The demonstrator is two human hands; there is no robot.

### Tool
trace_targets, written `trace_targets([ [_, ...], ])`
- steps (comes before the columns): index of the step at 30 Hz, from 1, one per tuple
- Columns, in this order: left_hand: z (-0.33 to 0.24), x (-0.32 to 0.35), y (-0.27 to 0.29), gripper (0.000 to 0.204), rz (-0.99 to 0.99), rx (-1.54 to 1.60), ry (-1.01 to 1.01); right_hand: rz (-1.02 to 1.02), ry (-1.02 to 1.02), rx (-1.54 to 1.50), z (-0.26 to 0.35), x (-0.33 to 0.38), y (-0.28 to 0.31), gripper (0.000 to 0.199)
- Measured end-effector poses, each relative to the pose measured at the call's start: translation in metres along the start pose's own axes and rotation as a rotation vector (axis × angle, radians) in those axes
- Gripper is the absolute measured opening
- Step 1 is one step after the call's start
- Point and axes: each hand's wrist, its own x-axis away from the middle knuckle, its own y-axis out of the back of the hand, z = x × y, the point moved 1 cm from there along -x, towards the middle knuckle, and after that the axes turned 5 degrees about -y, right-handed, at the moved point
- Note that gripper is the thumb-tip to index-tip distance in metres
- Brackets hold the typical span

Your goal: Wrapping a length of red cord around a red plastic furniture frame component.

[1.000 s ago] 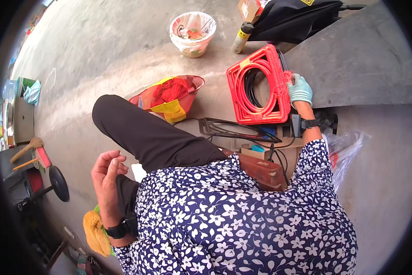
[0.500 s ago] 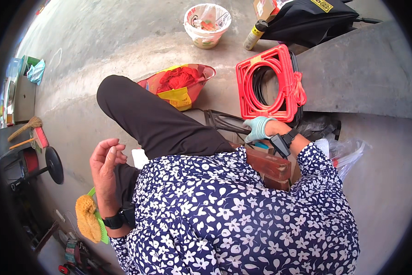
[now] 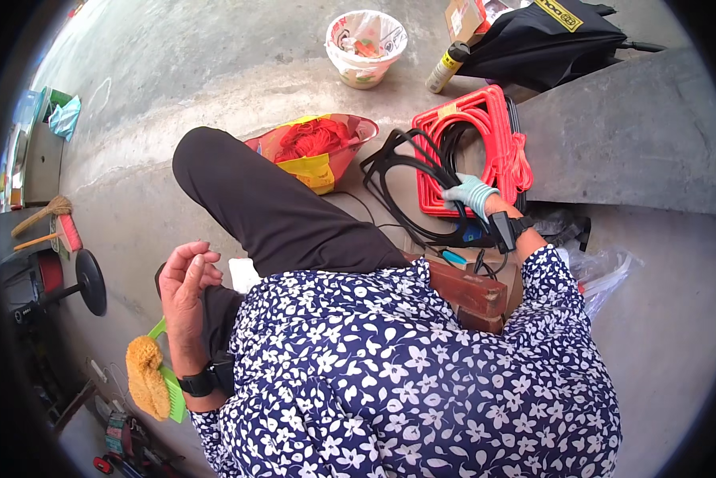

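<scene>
My right hand (image 3: 471, 193), in a pale knitted glove, is closed on a black frame with cable (image 3: 426, 165) and holds it tilted over the floor. The frame overlaps a stack of red frames wound with red cord (image 3: 485, 119); more black coils show inside that stack. A thin black cable trails below the held frame. My left hand (image 3: 187, 279) is bare and raised beside my left knee, its fingers loosely bent and apart, with nothing visible in it. The red bag of red cord (image 3: 314, 143) stands beyond my leg.
A lined white bucket (image 3: 366, 56), a spray can (image 3: 448, 68) and a black umbrella (image 3: 541, 44) are at the back. A grey slab (image 3: 629, 131) lies at right. Near my right forearm are a brown wooden stool (image 3: 473, 291) and clear plastic. Brushes (image 3: 67, 231) are at left.
My right hand has lifted the black frame with cable from beside my leg up and to the right, in front of the red stack. My left hand has stayed in place.
</scene>
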Motion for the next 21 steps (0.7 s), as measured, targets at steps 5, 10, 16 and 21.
trace_targets([
  [5,0.000,0.000,0.001,0.020,0.022,0.008,-0.002,-0.167,0.055,-0.272,0.006,-0.006,0.027,0.022],
  [10,-0.001,0.004,0.007,0.020,-0.016,0.024,-0.006,-0.429,0.186,0.010,-0.001,-0.021,0.053,0.028],
  [16,0.006,0.001,0.012,0.020,-0.011,0.051,-0.008,-0.778,0.052,0.428,-0.025,-0.025,0.093,0.041],
  [21,0.009,0.004,0.019,0.019,-0.051,0.060,-0.018,-0.826,-0.050,0.617,0.021,-0.002,0.085,0.048],
])
